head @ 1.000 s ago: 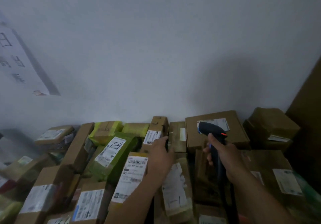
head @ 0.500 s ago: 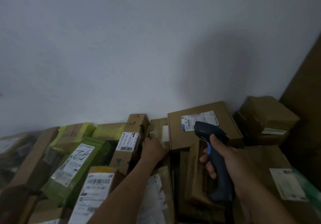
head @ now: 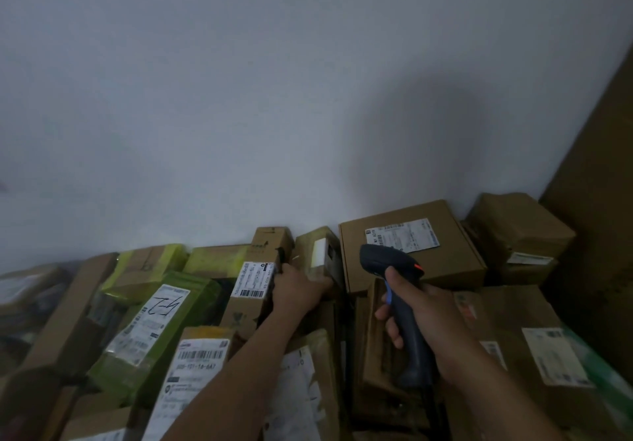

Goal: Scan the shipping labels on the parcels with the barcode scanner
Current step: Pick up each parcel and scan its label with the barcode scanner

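Observation:
My right hand [head: 423, 314] grips the handle of a dark barcode scanner [head: 394, 269], whose head points toward a flat brown box [head: 428, 266] bearing a white shipping label [head: 402, 235] by the wall. My left hand [head: 296, 291] reaches between two upright parcels and holds the edge of a small taped brown parcel [head: 317, 252] with a white label. Just left of that hand stands a tall brown box [head: 257, 279] with a barcode label [head: 253, 279]. Closer to me lies a parcel with a large barcode label [head: 197, 368].
Parcels are piled against a white wall [head: 274, 98]. Green-wrapped packages [head: 157, 317] lie at the left, one marked by hand. A taped brown box [head: 517, 231] sits at the back right beside a tall cardboard sheet [head: 599, 201]. More labelled boxes [head: 548, 355] lie under my right arm.
The view has swung right and down. My left hand moved forward from the front parcels to the small taped parcel by the wall. The scanner dropped a little and now points at the flat box.

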The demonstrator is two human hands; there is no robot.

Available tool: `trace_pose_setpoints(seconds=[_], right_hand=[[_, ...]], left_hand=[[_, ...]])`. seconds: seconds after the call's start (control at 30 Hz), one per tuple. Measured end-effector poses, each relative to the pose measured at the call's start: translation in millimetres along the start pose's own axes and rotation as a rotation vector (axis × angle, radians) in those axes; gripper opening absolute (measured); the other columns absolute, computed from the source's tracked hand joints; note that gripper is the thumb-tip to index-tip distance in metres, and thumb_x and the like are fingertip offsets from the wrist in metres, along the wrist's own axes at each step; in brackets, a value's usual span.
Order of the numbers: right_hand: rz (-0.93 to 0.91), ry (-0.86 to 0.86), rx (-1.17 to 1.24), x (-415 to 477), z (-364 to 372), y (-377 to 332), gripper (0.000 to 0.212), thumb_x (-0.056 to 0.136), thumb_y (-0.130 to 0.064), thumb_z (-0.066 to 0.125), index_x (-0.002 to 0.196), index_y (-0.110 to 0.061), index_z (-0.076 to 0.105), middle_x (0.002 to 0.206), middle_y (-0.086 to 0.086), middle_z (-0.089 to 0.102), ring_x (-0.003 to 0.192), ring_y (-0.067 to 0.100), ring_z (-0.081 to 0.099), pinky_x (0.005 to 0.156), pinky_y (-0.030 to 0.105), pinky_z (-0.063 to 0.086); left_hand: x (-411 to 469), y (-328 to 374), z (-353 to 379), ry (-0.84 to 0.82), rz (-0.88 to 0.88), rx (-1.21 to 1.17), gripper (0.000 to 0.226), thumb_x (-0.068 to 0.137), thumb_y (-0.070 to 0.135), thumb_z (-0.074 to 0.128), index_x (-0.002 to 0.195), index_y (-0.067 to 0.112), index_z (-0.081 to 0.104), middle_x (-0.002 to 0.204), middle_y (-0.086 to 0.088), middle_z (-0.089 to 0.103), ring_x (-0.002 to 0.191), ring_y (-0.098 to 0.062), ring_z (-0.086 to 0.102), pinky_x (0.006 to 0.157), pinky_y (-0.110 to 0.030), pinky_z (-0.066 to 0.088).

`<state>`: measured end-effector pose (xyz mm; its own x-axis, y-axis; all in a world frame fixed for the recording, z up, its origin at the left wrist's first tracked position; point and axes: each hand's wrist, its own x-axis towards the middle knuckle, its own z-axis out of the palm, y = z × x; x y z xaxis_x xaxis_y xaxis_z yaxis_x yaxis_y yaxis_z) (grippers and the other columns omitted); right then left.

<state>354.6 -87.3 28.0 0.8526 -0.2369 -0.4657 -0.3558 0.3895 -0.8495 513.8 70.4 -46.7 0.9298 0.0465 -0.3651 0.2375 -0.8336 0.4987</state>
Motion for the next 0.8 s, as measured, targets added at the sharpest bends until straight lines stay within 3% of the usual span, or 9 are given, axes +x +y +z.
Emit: trace_pose_setpoints(seconds=[0.1,0.27,0.37,0.5,0.63,0.8], right_hand=[[-0.017,-0.017,0.003,-6.7,2.2,-2.4,0.054,0.074,-0.05,0.068,0.095,0.0,0.063,0.068,0.011,0.068,0.047,0.017,0.056,0.045,0.027,0.046],[-0.075,-0.022,-0.019,-22.2,1.5,-4.5,0.056,0.07,-0.052,0.069,0.093,-0.002,0.064,0.071,0.01,0.07,0.049,0.018,0.058,0.046,0.027,0.048],[-0.098,-0.018,-0.046,-30.9,1.9,-5.6,0.054,0.072,-0.053,0.067,0.092,-0.003,0.065,0.073,0.011,0.07,0.05,0.019,0.058,0.047,0.027,0.049],[-0.141,0.014,-0.061,-40.7,5.6,-3.1,0.054,0.071,-0.053,0.067,0.087,-0.002,0.065,0.071,0.012,0.069,0.047,0.018,0.057,0.044,0.026,0.048],[-0.166,0.029,-0.101,-44.9,5.6,4.4,0.054,0.074,-0.05,0.066,0.098,-0.001,0.062,0.068,0.008,0.07,0.046,0.017,0.057,0.042,0.026,0.047],[-0.144,0.051,-0.153,-37.9,-0.2,16.2,0.039,0.084,-0.044,0.067,0.095,-0.006,0.064,0.067,0.004,0.07,0.044,0.016,0.057,0.041,0.026,0.047]], left_hand=[[-7.3,5.2,-14.4,0.051,0.02,-0.073,0.081,0.073,0.049,0.072,0.137,0.005,0.047,0.12,-0.013,0.057,0.107,-0.028,0.057,0.084,-0.035,0.051],[-18.0,2.3,-37.8,0.193,0.099,-0.242,0.068,0.074,0.048,0.072,0.13,0.012,0.057,0.109,-0.005,0.061,0.099,-0.023,0.058,0.081,-0.036,0.052],[-22.0,-6.8,-41.5,0.188,0.203,-0.16,0.075,0.074,0.048,0.071,0.14,0.017,0.049,0.124,-0.01,0.057,0.11,-0.028,0.056,0.093,-0.045,0.052],[-23.3,-17.4,-30.0,0.033,0.254,0.067,0.082,0.081,0.048,0.07,0.148,0.018,0.032,0.136,-0.015,0.044,0.105,-0.021,0.044,0.088,-0.033,0.041],[-25.2,-19.1,-13.7,0.033,0.178,0.07,0.086,0.084,0.049,0.067,0.152,0.022,0.021,0.14,-0.021,0.031,0.119,-0.036,0.039,0.096,-0.039,0.036],[-25.9,-13.1,4.6,0.092,0.188,-0.055,0.077,0.086,0.036,0.068,0.148,0.019,0.028,0.141,-0.02,0.024,0.125,-0.039,0.029,0.099,-0.042,0.035]])
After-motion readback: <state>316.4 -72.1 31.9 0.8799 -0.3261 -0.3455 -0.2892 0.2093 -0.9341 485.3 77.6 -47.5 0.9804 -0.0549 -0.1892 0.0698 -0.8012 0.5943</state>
